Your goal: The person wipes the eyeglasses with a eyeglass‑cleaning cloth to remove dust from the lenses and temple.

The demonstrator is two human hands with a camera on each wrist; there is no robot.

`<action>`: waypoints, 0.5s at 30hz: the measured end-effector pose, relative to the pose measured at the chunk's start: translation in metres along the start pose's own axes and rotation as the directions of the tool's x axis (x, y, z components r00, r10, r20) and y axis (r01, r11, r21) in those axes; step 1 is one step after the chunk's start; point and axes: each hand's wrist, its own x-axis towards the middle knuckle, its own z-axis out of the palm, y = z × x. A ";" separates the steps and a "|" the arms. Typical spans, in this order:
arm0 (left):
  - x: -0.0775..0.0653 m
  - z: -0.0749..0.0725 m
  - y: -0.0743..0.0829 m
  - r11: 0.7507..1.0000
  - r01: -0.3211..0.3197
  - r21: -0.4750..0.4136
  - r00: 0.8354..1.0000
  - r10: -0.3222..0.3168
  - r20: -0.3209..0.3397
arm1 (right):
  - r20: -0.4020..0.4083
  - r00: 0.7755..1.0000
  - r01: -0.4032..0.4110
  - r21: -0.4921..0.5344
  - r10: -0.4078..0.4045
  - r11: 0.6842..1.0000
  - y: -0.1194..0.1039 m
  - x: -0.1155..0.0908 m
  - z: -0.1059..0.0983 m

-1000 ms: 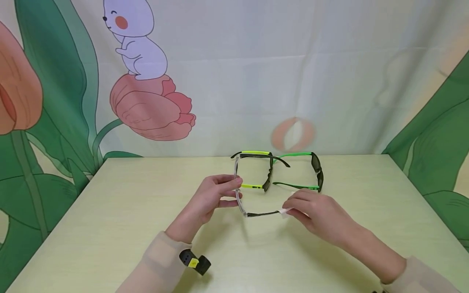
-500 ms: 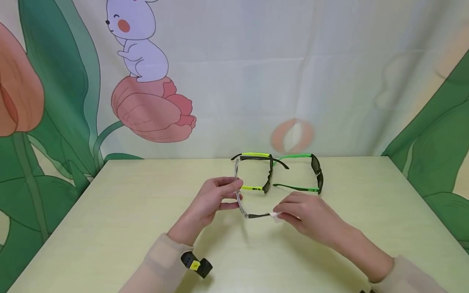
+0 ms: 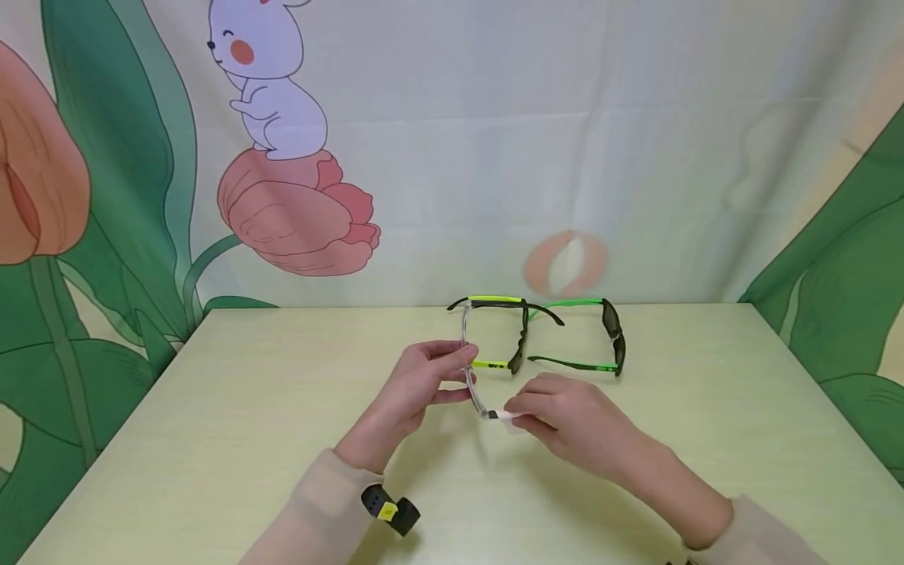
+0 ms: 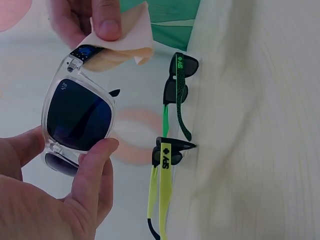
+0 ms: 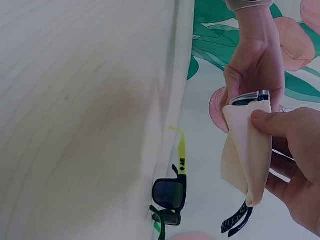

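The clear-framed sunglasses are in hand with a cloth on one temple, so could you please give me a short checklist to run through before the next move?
1. Frame secure: ok; the left hand grips the front of the clear-framed sunglasses.
2. Cloth held: ok; the right hand pinches the cloth.
3. Temples unfolded: ok; both extend from the frame front.
4. Cloth off the temple, if setting down: not ok; it is folded around it.
5. Other pairs clear: ok; the yellow-and-black sunglasses and green-and-black sunglasses are apart from the held pair.
6. Lenses free of smudges: cannot tell; too fine to see.
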 end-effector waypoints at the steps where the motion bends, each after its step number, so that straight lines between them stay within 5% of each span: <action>1: 0.000 0.001 0.000 1.000 -0.002 -0.002 1.000 0.002 0.001 | -0.005 1.000 0.004 -0.002 -0.004 1.000 -0.001 0.001 0.000; 15: 0.001 0.006 0.002 1.000 0.004 0.005 1.000 -0.004 0.002 | -0.001 1.000 -0.012 -0.009 0.012 1.000 -0.006 0.002 -0.001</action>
